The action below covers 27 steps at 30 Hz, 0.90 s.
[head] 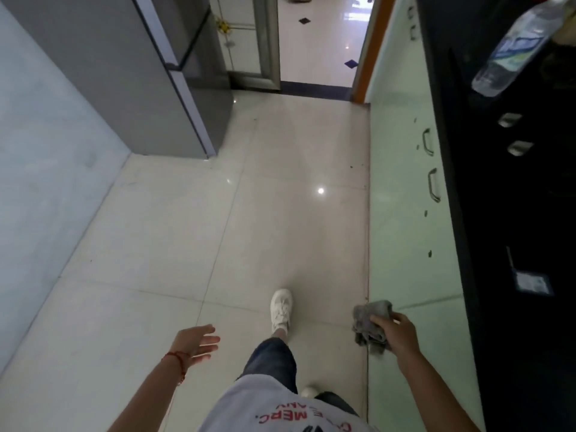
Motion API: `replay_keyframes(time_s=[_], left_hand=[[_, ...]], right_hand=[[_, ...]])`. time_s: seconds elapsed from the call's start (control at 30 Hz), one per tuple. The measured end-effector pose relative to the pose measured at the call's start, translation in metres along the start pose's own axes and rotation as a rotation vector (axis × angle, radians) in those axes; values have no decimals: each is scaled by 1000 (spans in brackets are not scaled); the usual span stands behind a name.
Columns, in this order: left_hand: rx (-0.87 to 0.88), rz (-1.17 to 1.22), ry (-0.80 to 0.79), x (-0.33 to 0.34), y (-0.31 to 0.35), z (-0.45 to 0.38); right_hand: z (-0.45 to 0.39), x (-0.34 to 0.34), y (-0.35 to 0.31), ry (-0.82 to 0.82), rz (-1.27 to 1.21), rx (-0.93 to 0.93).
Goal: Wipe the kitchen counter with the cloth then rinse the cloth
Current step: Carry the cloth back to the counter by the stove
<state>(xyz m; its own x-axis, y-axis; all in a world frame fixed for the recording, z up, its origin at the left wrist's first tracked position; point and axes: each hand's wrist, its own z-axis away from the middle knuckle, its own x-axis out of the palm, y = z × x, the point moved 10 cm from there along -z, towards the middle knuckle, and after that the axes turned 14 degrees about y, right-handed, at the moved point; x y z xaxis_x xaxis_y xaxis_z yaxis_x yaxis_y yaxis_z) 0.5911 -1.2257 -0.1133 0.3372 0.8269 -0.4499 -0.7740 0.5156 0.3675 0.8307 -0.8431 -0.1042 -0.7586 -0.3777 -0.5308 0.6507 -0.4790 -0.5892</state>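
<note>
Item — right hand (397,333): closed on the grey cloth (372,322), which was bunched in the fingers and hung partly below them; held low, over the seam where the floor (193,232) met the pale green cabinet fronts (405,188), not touching either.

Item — left hand (194,341): open, fingers spread, holding nothing; it hung over the floor well apart from the cloth, on the side away from the bench.

Item — bench (505,213): dark top, running lengthwise along the person's right, its long axis leading toward the doorway (321,42) ahead; its front edge lay just to the right of the cloth-bearing hand and above it; the right hand was plainly the nearer of the two.

Item — on the bench: a clear plastic bottle (511,48) toward the far end; two small metallic pieces (514,132) farther in, their nature unclear; a flat bluish card (533,283) near the front edge, the closest of these to the cloth.

Item — refrigerator (149,73): grey, against the left wall; not concerned.

Judgement: wiping not evidently under way here; the coming move would seem to call for lifting the cloth up and rightward over the front edge — then stroking along the long axis; no sink in view for the rinse.
</note>
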Motion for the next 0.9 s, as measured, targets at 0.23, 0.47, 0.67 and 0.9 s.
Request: replay_keyframes(time_s=[0.23,0.47,0.67,0.9], left_hand=[[-29,-30,-9,38,141,-59],[103,-67,-132,113,343,-74],[205,-75,-184,191,490,-90],[118,-111,-111,236,584,-125]], right_hand=[[-75,51,-117,71,123,-55],[-138,70,-219,157,284,-155],[-214,94,-282,172,287,-84],[-299,131,-407,122,239,-61]])
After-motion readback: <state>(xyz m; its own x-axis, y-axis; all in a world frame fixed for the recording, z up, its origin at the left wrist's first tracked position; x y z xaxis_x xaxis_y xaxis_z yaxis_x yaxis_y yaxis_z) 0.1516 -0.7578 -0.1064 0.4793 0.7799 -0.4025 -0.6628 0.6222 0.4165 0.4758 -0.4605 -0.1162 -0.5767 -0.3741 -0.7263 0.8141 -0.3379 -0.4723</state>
